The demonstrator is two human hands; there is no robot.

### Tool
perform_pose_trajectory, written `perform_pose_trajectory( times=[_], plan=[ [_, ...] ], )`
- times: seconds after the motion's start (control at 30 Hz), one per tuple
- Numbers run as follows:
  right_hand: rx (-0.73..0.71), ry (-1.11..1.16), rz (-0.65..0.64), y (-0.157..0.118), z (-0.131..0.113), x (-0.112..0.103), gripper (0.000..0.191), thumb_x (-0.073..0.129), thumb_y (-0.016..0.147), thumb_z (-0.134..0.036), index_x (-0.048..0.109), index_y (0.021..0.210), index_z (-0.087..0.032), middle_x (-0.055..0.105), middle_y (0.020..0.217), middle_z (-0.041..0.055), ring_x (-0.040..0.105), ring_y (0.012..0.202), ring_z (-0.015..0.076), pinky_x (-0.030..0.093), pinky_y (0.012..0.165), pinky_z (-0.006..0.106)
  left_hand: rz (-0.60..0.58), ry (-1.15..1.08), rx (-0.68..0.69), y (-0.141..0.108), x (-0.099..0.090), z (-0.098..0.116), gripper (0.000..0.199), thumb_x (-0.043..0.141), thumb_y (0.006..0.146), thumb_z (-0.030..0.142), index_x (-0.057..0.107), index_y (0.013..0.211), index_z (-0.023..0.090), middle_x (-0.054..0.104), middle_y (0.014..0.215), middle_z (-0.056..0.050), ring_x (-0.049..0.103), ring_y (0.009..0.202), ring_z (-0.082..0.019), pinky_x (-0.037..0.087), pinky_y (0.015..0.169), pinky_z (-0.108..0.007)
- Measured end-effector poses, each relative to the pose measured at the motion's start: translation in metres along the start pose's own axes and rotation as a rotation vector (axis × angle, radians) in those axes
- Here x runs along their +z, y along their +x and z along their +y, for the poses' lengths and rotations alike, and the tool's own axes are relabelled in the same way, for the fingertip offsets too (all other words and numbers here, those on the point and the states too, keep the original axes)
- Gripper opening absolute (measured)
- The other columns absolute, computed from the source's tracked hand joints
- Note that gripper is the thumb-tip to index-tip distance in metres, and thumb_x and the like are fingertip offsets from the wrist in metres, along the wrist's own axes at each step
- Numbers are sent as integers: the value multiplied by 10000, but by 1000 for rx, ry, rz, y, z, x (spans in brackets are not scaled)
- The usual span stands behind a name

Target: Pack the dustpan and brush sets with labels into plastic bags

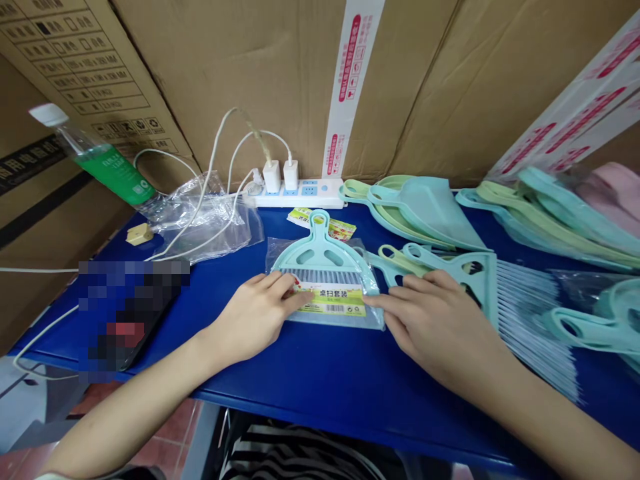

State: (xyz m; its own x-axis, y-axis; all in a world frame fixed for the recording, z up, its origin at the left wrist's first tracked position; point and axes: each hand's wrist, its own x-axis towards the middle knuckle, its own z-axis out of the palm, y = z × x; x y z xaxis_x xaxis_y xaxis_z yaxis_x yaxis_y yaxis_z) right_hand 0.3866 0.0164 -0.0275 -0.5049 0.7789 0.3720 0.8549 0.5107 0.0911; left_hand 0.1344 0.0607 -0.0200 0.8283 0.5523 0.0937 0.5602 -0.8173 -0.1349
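Observation:
On the blue table in front of me lies a light-blue dustpan (327, 250) with a small brush (330, 275) in it, in a clear plastic bag. A yellow-green and white label (340, 295) spans its front part. My left hand (260, 313) is closed at the label's left end, thumb on top and fingers curled. At the label's right end, my right hand (435, 320) has its index fingertip on the edge, with the other fingers curled under and partly hidden. More labels (343, 230) lie just behind the dustpan handle.
Loose dustpans (423, 203) and brushes (530, 313) crowd the right side, with bagged sets (565, 213) beyond. A white power strip (315, 193) with chargers and cables stands against cardboard boxes (275, 67). At left are a bottle (113, 170), plastic bags (215, 220) and a blurred dark object (145, 313).

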Motion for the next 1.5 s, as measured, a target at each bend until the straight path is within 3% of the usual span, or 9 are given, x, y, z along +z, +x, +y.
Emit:
perform_pose_trajectory(
  times=[0.77, 1.13, 1.37, 1.5],
  plan=[
    [-12, 68, 25, -1, 10, -3, 308, 476, 812, -53, 726, 779, -229, 682, 617, -23, 596, 632, 177, 315, 666, 329, 25, -4, 22, 0, 1, -2, 462, 462, 807, 3, 628, 1179, 221, 610, 867, -43, 615, 809, -210, 528, 690, -334],
    [11, 20, 21, 0, 4, -2, 214, 491, 803, -100, 653, 718, -211, 667, 635, -5, 586, 640, 193, 308, 669, 336, -6, -9, 10, -1, 2, -3, 475, 459, 819, 11, 617, 1209, 233, 613, 880, -41, 610, 842, -207, 519, 708, -329],
    [21, -13, 37, 1, 0, -1, 220, 504, 887, -201, 621, 701, -204, 683, 655, 11, 594, 645, 196, 326, 680, 334, -4, -6, 8, -1, 1, -2, 469, 439, 828, 9, 632, 1191, 234, 621, 894, -43, 599, 818, -196, 484, 686, -319],
    [8, -56, 38, 1, 0, 2, 272, 464, 917, -176, 598, 681, -200, 655, 620, 17, 585, 643, 200, 321, 670, 332, -9, 13, 0, 0, -1, -1, 460, 435, 825, 4, 658, 1157, 231, 604, 853, -50, 577, 826, -203, 441, 683, -324]
  ],
)
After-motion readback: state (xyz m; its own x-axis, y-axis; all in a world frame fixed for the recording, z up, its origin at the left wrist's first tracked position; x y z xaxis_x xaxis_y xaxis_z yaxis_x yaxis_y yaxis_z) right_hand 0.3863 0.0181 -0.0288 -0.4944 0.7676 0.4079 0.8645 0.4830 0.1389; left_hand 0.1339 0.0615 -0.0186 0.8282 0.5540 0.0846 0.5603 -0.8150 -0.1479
